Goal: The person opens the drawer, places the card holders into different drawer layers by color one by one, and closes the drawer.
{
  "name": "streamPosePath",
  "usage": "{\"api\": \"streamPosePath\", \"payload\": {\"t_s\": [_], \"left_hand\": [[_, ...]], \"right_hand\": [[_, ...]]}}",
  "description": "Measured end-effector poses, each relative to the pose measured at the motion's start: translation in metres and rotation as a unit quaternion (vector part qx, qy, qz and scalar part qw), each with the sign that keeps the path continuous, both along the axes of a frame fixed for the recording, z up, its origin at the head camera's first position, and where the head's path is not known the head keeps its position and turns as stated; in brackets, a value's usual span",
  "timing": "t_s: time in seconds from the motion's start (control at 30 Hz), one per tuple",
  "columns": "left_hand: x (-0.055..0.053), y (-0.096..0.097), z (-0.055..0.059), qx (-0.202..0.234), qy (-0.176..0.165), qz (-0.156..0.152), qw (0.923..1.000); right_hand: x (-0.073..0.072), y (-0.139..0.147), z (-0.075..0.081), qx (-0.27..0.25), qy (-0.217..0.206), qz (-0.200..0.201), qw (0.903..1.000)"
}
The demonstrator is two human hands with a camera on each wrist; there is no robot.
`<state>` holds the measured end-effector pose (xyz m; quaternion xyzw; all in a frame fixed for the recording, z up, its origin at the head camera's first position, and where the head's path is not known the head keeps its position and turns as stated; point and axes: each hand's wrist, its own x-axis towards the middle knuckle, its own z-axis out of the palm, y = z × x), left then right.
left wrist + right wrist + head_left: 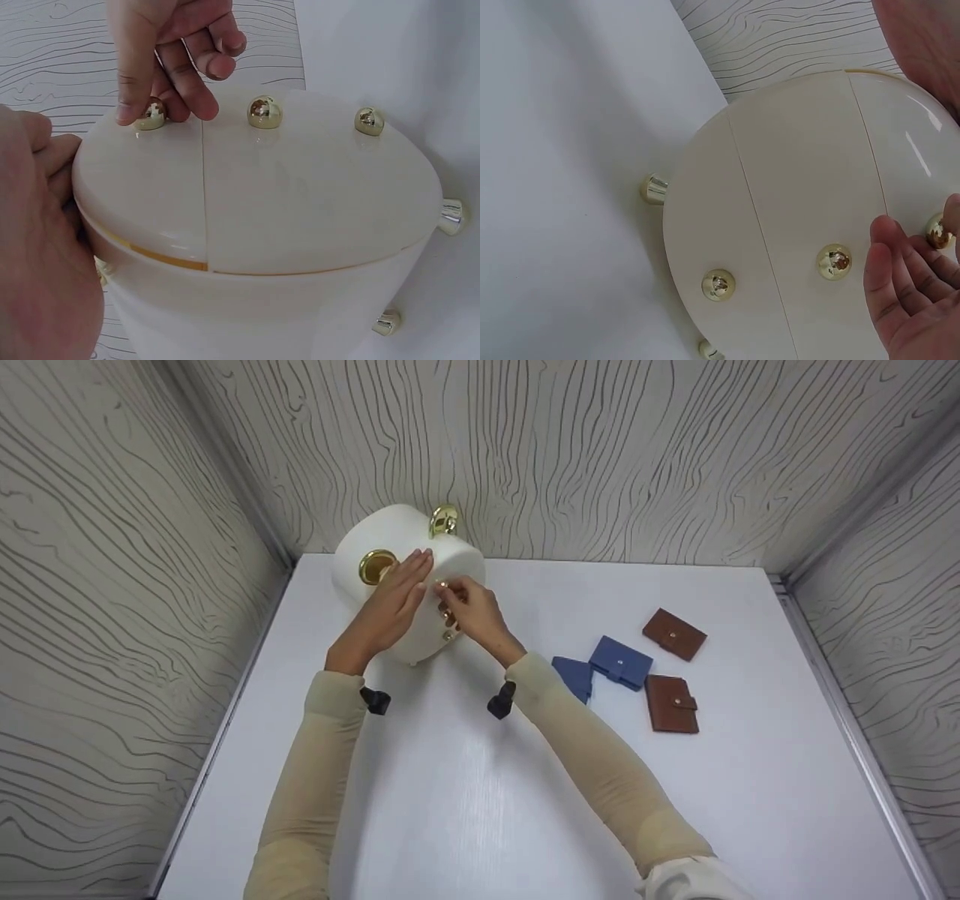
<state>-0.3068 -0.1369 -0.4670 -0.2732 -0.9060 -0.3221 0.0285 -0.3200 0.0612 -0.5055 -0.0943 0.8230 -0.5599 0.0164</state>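
A glossy white rounded box (397, 529) with gold fittings lies toward the back left of the table. Its oval face carries three round gold knobs and thin seams. My right hand (480, 615) pinches the knob (150, 114) at one end of this face between thumb and fingers. The middle knob (265, 112) and the far knob (369, 121) stand free beside it. With fingers straight, my left hand (388, 604) rests along the box's side near that same end. A narrow gold-coloured strip (169, 257) shows along the rim of the face.
On the table's right half lie two brown wallets (675, 634) and two blue wallets (621, 662), one blue one partly hidden by my right sleeve. A gold ring (376, 566) and a gold handle (444, 520) protrude from the box. Wood-patterned walls (562, 457) enclose the table.
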Motion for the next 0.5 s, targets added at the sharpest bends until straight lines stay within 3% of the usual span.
{"api": "streamPosePath", "payload": {"t_s": [0.5], "left_hand": [[-0.0003,0.0023,0.0006,-0.008,-0.003,0.006,0.9999]], "right_hand": [[0.0001,0.0006,0.0011,0.0,-0.007,0.002,1.0]]}}
